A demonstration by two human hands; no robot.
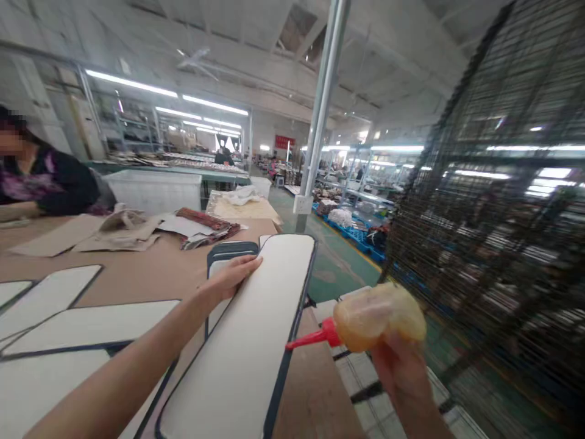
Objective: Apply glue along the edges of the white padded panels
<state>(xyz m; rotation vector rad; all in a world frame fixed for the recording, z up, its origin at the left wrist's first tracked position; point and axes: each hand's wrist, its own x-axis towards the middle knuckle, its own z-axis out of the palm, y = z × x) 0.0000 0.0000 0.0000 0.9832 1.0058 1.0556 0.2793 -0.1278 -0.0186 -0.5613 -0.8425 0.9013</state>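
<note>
My left hand (234, 273) rests flat on a long white panel with a dark edge (256, 341), fingers stretched out near its far end. My right hand (401, 366) is closed round a yellowish squeeze bottle (377, 316). The bottle's red nozzle (311, 339) points left and touches the panel's right edge. The panel lies on a brown worktable (150, 274), partly over another dark-edged panel (228, 251).
Several more white panels (86, 326) lie on the table to the left. Scrap paper and fabric (123, 231) sit farther back. A person in dark clothes (46, 183) works at the far left. A metal pillar (322, 110) and a wire rack (498, 231) stand to the right.
</note>
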